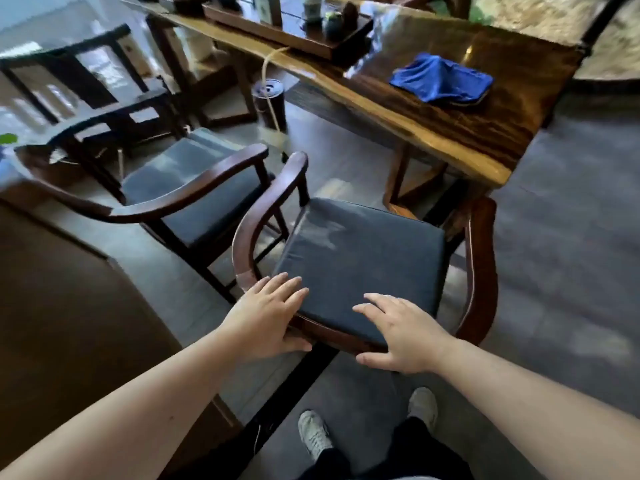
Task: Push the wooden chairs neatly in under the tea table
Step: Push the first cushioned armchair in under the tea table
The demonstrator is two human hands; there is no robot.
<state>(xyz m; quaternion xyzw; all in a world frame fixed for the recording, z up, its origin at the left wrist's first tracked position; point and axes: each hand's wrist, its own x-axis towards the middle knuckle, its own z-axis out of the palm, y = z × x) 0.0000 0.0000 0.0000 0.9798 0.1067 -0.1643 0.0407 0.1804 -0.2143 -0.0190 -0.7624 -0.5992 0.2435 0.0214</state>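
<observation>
Evidently, both hands are resting spread, ungripping, on the near chair (363,258)'s curved back rail: left hand (266,317), right hand (401,334). It is standing just before the tea table (485,126), its right armrest risking striking the table corner.

Both bare forearms extend forward from the lower corners of the view, converging toward the centre. The left hand (268,315) lies palm down, fingers spread and nearly straight, thumb angled inward and low. The right hand (403,332) lies palm down as well, fingers slightly splayed and pointing up-left, thumb extended toward the left. Neither hand is closed. The hands sit near each other, not touching. Both feet stand below, between the forearms.
</observation>
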